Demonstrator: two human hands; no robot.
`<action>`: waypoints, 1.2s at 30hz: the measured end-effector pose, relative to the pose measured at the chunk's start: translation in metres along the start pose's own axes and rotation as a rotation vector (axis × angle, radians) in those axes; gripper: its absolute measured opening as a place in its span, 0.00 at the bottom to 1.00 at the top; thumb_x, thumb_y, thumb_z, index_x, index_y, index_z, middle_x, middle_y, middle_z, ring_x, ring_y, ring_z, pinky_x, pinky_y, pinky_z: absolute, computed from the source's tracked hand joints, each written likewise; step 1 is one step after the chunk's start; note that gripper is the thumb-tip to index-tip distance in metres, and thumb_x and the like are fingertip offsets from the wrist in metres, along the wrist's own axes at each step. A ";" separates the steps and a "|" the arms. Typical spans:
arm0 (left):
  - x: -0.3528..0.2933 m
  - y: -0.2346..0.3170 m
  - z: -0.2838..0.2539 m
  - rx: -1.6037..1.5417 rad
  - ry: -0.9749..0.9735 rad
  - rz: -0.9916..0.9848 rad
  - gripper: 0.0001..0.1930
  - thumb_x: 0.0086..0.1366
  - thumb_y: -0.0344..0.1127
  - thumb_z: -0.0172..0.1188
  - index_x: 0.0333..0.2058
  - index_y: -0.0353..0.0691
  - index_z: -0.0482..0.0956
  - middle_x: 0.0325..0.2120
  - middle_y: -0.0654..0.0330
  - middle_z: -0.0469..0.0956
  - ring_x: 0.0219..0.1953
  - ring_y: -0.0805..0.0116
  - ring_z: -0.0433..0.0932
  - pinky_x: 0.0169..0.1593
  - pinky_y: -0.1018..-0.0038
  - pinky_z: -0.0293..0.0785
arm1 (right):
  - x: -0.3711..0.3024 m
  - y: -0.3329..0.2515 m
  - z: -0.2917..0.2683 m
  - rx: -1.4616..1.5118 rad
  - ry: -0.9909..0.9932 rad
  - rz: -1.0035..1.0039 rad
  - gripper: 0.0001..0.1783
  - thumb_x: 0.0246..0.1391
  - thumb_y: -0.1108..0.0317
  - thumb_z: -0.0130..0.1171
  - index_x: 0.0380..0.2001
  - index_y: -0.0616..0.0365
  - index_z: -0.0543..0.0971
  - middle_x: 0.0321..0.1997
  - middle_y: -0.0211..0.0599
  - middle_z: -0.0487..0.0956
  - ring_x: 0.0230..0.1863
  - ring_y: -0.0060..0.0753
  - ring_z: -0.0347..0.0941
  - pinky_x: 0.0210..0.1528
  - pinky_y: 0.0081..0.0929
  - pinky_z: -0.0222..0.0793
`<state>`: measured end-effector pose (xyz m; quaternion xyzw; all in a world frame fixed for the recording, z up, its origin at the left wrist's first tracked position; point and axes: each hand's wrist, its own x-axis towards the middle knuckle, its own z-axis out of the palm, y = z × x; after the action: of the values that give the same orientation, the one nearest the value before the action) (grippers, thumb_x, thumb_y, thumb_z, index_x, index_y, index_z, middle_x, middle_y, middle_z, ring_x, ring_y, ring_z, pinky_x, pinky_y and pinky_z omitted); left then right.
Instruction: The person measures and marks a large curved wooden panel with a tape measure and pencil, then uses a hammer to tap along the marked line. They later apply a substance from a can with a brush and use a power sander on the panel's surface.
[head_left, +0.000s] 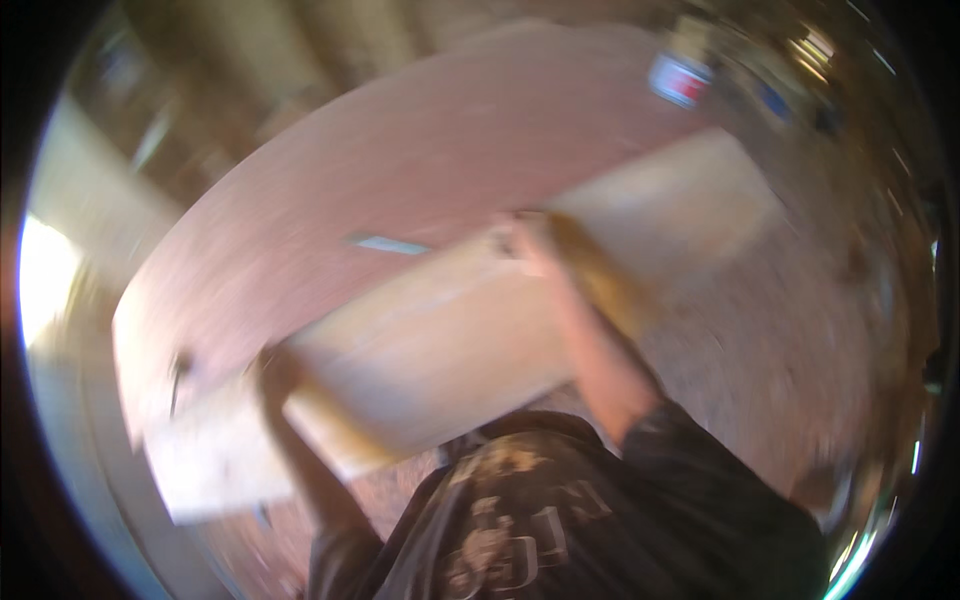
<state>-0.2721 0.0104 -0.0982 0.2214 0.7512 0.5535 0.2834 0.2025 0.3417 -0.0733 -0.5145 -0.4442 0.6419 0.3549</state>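
Observation:
The picture is heavily blurred by motion. A long pale wooden board [450,330] runs from lower left to upper right, lying across a large reddish-brown sheet [400,150]. My left hand [275,375] grips the board's near edge toward its left end. My right hand [525,240] is closed over the board's far edge near its middle, forearm reaching up from my dark sleeve. A small pale blue strip [390,245] lies on the sheet just beyond the board.
Speckled floor [800,330] spreads to the right. Pale wooden pieces [90,190] lie at the left. A blue and red object [680,78] sits at the upper right among blurred clutter. My dark printed shirt [560,520] fills the bottom.

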 end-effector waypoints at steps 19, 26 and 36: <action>-0.015 0.048 0.073 0.244 0.495 -0.239 0.21 0.59 0.48 0.68 0.33 0.30 0.86 0.36 0.39 0.85 0.44 0.43 0.85 0.52 0.57 0.78 | -0.017 0.042 -0.041 -0.643 0.216 -0.603 0.19 0.70 0.57 0.58 0.34 0.64 0.75 0.25 0.33 0.75 0.24 0.24 0.71 0.22 0.27 0.67; -0.027 0.063 0.075 0.265 0.471 -0.236 0.22 0.63 0.48 0.66 0.35 0.30 0.85 0.36 0.41 0.85 0.43 0.44 0.85 0.51 0.56 0.78 | -0.014 0.040 -0.047 -0.632 0.247 -0.574 0.20 0.70 0.54 0.58 0.34 0.62 0.76 0.24 0.31 0.75 0.21 0.21 0.68 0.20 0.23 0.64; -0.026 0.064 0.079 0.202 0.479 -0.224 0.18 0.63 0.45 0.66 0.35 0.31 0.84 0.33 0.40 0.85 0.40 0.44 0.86 0.48 0.57 0.80 | -0.007 0.038 -0.054 -0.708 0.309 -0.596 0.24 0.69 0.50 0.58 0.34 0.64 0.77 0.24 0.34 0.77 0.20 0.23 0.71 0.19 0.25 0.66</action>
<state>-0.1982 0.0678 -0.0504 0.0270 0.8678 0.4777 0.1338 0.2565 0.3331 -0.1110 -0.5432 -0.7055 0.2378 0.3883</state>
